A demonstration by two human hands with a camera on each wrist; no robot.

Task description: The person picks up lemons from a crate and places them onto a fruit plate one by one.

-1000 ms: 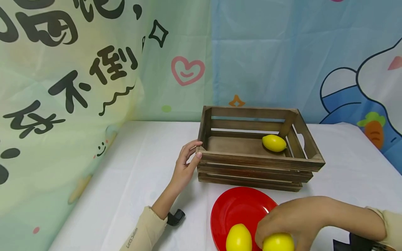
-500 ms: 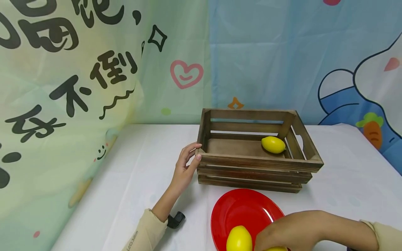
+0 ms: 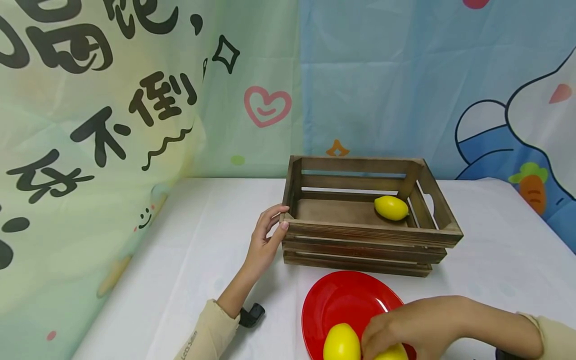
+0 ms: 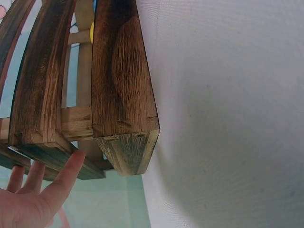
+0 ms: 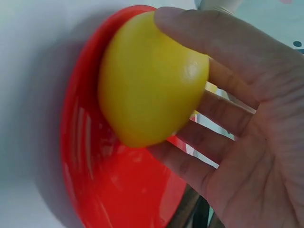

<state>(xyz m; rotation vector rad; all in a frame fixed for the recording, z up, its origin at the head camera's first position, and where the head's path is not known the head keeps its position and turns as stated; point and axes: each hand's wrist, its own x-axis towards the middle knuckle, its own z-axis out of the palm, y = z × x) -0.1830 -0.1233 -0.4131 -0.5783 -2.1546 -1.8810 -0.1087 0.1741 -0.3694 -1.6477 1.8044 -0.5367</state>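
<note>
My right hand [image 3: 418, 322] has its thumb and fingers around a lemon [image 5: 149, 80] at the red plate [image 3: 346, 290]. In the right wrist view the lemon overlaps the plate's rim, thumb on one side and fingers on the other. Left of that hand, a second lemon [image 3: 342, 342] lies on the plate. My left hand [image 3: 266, 235] rests its fingertips on the left end of a brown slatted wooden crate [image 3: 355, 245]; the left wrist view shows its fingers fairly straight against the slats. Inside the crate, toward the right end, sits another lemon [image 3: 390, 207].
A white cloth [image 3: 189, 240] covers the table. Behind it hangs a printed fabric backdrop [image 3: 369, 90], with a second printed panel on the left side. The crate stands just beyond the plate. A black device [image 3: 253, 315] is strapped at my left wrist.
My right hand lowers the lemon toward the plate, then shifts slightly back up and left with its fingers still around it. The left hand stays at the crate's end.
</note>
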